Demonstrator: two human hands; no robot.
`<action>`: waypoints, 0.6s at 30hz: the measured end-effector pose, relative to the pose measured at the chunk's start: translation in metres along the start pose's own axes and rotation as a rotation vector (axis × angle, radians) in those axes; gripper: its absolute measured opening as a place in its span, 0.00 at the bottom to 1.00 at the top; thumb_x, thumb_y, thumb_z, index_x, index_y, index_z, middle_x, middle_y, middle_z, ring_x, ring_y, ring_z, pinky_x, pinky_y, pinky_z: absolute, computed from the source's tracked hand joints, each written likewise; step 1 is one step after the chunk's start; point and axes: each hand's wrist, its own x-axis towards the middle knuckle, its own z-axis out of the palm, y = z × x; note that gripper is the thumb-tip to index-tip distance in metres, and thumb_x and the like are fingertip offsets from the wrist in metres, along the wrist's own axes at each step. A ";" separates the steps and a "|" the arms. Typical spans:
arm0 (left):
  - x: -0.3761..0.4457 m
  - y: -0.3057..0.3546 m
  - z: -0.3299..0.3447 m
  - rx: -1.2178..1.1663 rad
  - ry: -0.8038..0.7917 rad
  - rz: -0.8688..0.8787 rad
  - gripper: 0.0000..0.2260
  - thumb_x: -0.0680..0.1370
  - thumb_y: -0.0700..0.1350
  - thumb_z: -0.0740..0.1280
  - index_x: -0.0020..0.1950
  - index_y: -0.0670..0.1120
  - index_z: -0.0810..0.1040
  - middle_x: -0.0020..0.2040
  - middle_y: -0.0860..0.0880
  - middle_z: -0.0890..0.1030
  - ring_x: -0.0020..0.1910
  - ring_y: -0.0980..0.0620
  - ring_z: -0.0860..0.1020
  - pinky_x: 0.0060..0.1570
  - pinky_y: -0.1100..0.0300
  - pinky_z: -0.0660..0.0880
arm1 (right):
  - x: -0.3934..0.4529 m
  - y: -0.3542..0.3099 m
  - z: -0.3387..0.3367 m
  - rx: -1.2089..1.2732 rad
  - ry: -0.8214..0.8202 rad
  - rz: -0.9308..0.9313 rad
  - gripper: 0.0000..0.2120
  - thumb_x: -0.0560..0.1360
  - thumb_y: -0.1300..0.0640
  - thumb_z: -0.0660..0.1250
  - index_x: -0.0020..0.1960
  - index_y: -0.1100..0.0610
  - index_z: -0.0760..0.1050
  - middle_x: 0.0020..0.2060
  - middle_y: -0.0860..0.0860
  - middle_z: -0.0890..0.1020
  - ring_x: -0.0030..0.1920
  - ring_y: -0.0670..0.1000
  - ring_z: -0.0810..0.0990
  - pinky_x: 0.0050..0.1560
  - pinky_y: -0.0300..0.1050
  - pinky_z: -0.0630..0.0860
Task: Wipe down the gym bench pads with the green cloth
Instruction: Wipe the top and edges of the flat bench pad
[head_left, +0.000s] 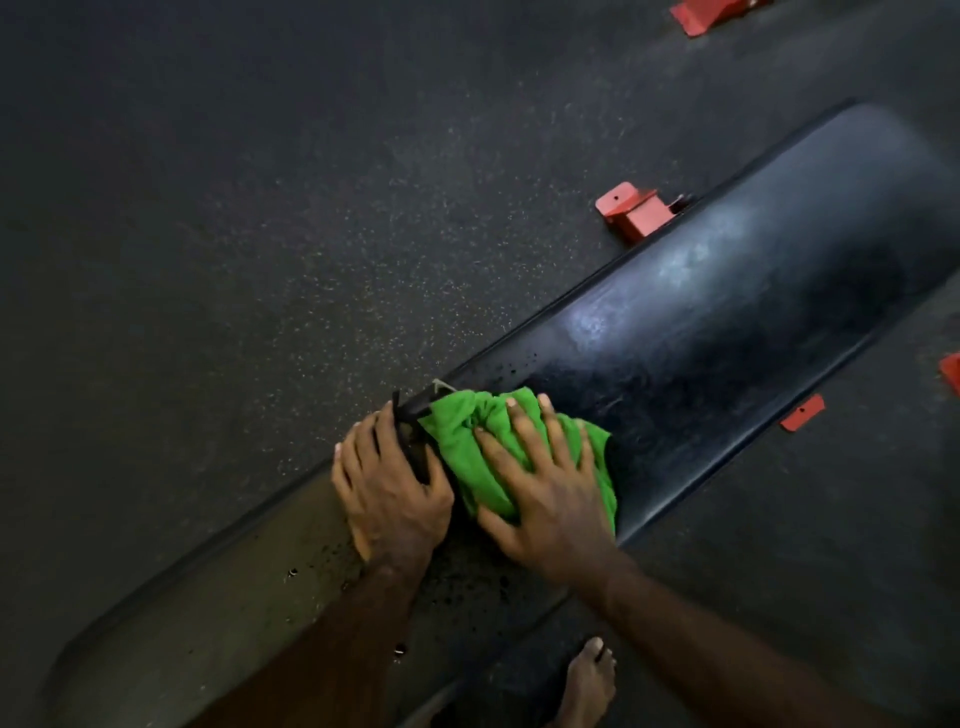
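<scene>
A long black bench pad (727, 322) runs diagonally from the lower left to the upper right. A bunched green cloth (467, 441) lies on it near the gap between the two pad sections. My right hand (545, 483) presses flat on the cloth with its fingers spread. Beside it, my left hand (389, 488) grips a dark object (413, 431) at the pad's edge, fingers curled round it; what it is I cannot tell. The nearer pad section (208, 597) looks dull and has dark droplets on it.
Red metal bench feet (631, 210) stick out from under the pad at the far side, with more red parts (802, 413) on the near right and another (696, 18) at the top. Dark speckled rubber floor (260, 208) surrounds the bench. A bare foot (587, 680) stands by the pad's near edge.
</scene>
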 end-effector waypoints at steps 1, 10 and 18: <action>0.000 0.000 0.000 -0.002 -0.005 -0.006 0.28 0.78 0.57 0.57 0.75 0.45 0.69 0.71 0.43 0.74 0.74 0.43 0.68 0.77 0.43 0.58 | 0.010 0.014 -0.003 -0.039 -0.003 -0.076 0.38 0.72 0.33 0.65 0.79 0.44 0.67 0.82 0.55 0.61 0.83 0.62 0.52 0.74 0.72 0.60; 0.001 0.001 0.001 -0.006 -0.008 -0.013 0.27 0.80 0.58 0.56 0.76 0.45 0.70 0.72 0.44 0.74 0.74 0.43 0.68 0.78 0.43 0.57 | 0.039 -0.013 0.004 0.047 0.095 0.158 0.35 0.73 0.35 0.64 0.78 0.45 0.69 0.81 0.56 0.63 0.83 0.62 0.53 0.77 0.72 0.56; 0.001 0.001 0.002 0.014 -0.009 -0.021 0.28 0.82 0.61 0.56 0.76 0.46 0.69 0.72 0.45 0.74 0.74 0.43 0.67 0.78 0.43 0.56 | 0.119 0.025 -0.015 0.050 0.137 0.350 0.31 0.70 0.34 0.63 0.70 0.45 0.76 0.75 0.55 0.72 0.80 0.61 0.61 0.76 0.67 0.59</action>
